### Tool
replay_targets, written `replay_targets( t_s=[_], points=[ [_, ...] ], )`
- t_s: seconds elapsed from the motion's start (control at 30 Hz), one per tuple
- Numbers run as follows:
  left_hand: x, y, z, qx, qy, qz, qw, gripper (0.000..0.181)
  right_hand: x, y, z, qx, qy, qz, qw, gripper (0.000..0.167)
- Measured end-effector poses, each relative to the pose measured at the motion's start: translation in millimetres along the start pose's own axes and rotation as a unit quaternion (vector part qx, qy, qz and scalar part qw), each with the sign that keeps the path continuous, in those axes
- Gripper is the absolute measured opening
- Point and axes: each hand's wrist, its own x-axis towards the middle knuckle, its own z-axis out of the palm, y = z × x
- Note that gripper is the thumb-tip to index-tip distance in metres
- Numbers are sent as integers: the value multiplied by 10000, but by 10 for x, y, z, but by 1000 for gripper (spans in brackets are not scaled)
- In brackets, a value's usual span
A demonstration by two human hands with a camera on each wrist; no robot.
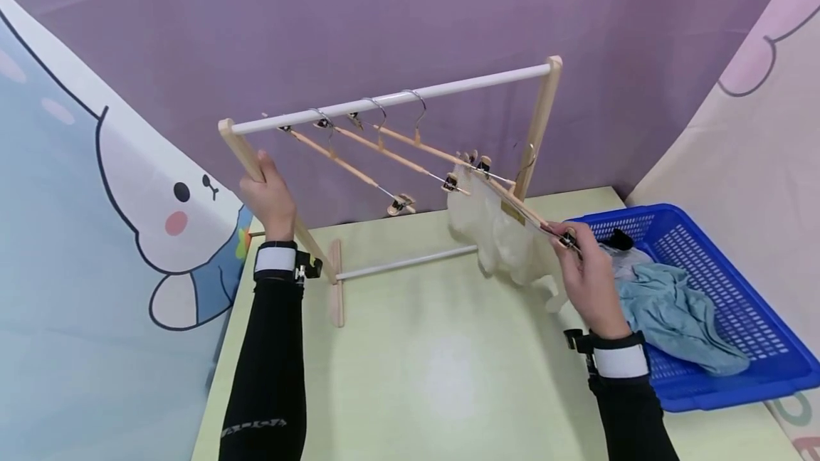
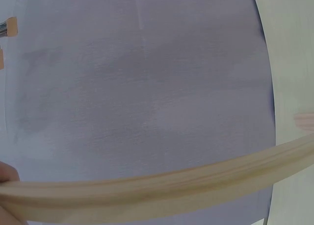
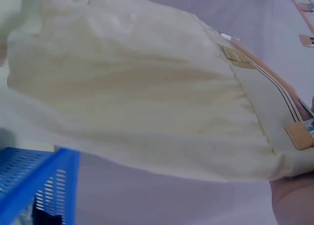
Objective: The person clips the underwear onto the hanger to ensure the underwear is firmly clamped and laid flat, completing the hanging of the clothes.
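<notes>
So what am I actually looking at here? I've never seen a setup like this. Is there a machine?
No machine: these are a person's two bare hands. The widest picture comes from a camera worn on the head, looking forward and down. The other two come from cameras on the wrists, each looking at that hand's work.

On the pale table stands a small rack; three clip hangers hang from its white top bar. At the right is a blue basket with a teal cloth and other items inside.

The left hand grips the rack's left wooden post. The right hand holds the near end of another hanger, from which a cream cloth hangs.
</notes>
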Motion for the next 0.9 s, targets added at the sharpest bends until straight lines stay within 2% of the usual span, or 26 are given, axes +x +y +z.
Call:
replay_targets(
  t_s=[0.17,0.33,0.43,0.57,0.77,0.9],
  points=[
    [28,1,-14,-127,-58,58,9999,48,117,-125,-33,-54,490,-226,9985,20],
    [48,11,-30,-135,-27,101,9999,47,238,-254,-68,-171,797,-370,9960,22],
    [-14,163,-43,-179,-62,85,9998,47,310,-322,-81,-177,944,-494,9942,25],
    [-98,371,-35,-273,-106,35,9996,46,446,-420,-107,-122,956,-593,9936,25],
    [-91,368,-8,-316,-149,5,9994,45,663,-483,-68,-129,850,-522,9949,24],
    [-102,376,-11,-294,-74,-4,9995,45,716,-461,21,-67,797,-395,9960,26]
  ],
)
